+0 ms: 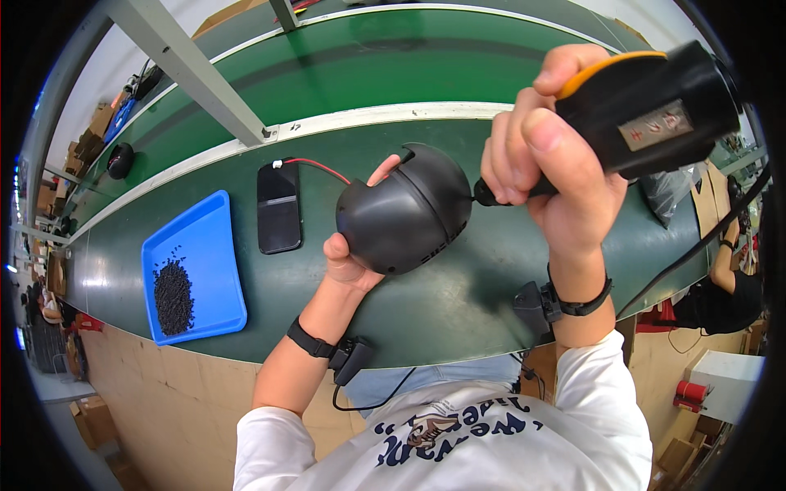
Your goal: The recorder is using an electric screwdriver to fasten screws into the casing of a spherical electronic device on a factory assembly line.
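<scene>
My left hand (348,263) grips a rounded black plastic housing (393,221) from its left side, holding it over the green worktable. A red wire (323,167) with a white plug runs out of the housing toward a black phone-like slab (279,214) lying to the left. Wrapped around a black and orange electric screwdriver (634,114) is my right hand (561,155). The tool lies nearly level, its tip meeting the right side of the housing; whether a screw sits there cannot be made out. Small black screws (173,296) lie heaped in a blue tray (218,262) at the left.
Beyond a pale rail (368,117) runs a green conveyor belt (393,74), with a grey metal post (192,69) rising at its edge. Another black housing (120,161) rests far left. A black cable (696,250) and a clear plastic bag (670,195) are on the right, near another person (720,299).
</scene>
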Demonstrator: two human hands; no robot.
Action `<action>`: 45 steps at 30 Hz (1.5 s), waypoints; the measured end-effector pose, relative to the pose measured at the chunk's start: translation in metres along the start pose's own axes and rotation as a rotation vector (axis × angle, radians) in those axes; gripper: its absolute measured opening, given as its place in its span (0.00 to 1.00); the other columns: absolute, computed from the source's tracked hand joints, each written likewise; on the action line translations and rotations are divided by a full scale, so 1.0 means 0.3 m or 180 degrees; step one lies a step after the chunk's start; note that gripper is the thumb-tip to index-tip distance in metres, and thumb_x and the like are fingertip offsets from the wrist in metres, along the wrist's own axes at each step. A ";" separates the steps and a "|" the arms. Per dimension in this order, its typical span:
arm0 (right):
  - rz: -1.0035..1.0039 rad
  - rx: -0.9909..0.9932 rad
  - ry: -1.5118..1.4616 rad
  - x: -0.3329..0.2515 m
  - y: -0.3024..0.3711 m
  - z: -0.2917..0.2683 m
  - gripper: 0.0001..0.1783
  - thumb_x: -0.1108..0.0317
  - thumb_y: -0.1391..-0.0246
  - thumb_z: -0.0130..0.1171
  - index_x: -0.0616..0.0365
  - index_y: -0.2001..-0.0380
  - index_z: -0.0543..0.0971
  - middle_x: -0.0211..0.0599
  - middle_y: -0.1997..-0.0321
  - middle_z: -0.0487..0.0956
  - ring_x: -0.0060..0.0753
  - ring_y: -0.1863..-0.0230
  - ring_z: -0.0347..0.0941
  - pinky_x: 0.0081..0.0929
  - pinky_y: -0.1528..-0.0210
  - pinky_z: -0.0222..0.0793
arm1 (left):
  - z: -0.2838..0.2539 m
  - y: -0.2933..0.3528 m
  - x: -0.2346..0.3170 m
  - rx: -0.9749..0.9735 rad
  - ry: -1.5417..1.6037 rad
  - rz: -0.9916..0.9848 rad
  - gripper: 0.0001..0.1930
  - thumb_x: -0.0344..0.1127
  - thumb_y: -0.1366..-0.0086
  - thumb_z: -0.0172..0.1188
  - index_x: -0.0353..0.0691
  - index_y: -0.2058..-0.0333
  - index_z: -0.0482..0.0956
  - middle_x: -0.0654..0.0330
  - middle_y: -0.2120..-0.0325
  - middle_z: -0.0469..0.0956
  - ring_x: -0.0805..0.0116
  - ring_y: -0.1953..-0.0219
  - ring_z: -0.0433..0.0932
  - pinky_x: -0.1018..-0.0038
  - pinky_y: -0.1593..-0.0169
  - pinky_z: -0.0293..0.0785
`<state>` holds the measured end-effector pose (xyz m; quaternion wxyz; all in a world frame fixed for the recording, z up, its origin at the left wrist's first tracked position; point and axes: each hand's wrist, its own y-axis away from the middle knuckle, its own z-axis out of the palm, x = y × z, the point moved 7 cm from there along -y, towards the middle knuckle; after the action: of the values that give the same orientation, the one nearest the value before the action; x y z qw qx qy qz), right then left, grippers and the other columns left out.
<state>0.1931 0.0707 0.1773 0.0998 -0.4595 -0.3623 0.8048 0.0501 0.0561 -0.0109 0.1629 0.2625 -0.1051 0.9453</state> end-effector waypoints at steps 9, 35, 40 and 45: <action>0.0500 -0.0088 0.0458 0.031 0.006 -0.027 0.15 0.68 0.43 0.56 0.54 0.59 0.61 0.29 0.86 0.63 0.19 0.89 0.55 0.22 0.86 0.58 | -0.018 -0.002 0.008 0.0071 -0.0020 -0.0061 0.67 0.58 0.66 0.78 0.39 0.30 0.50 0.49 0.37 0.65 0.54 0.38 0.71 0.54 0.35 0.71; -0.0361 0.1161 0.1914 -0.281 0.136 -0.488 0.09 0.73 0.43 0.63 0.60 0.64 0.72 0.31 0.84 0.72 0.23 0.85 0.68 0.24 0.79 0.65 | -0.047 -0.016 -0.043 0.0499 -0.0232 -0.0004 0.55 0.70 0.56 0.70 0.51 0.33 0.60 0.50 0.34 0.61 0.43 0.33 0.61 0.32 0.35 0.60; -0.0008 0.1222 0.2071 -0.190 0.162 -0.581 0.10 0.71 0.43 0.64 0.61 0.68 0.72 0.30 0.85 0.72 0.22 0.85 0.69 0.22 0.80 0.64 | -0.037 -0.002 -0.043 0.0423 -0.0168 0.0014 0.55 0.71 0.56 0.70 0.52 0.33 0.60 0.51 0.34 0.61 0.44 0.32 0.59 0.32 0.34 0.57; 0.0616 0.1267 0.1556 -0.156 0.137 -0.588 0.11 0.69 0.44 0.64 0.60 0.66 0.72 0.31 0.85 0.70 0.24 0.87 0.67 0.25 0.82 0.63 | -0.019 0.002 -0.030 0.0370 -0.0247 0.0037 0.57 0.72 0.57 0.70 0.51 0.32 0.59 0.51 0.33 0.60 0.43 0.31 0.59 0.32 0.34 0.58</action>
<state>0.3695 0.1048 0.1251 0.1948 -0.6428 -0.1180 0.7314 0.0545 0.0551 -0.0206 0.1376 0.3074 -0.0578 0.9398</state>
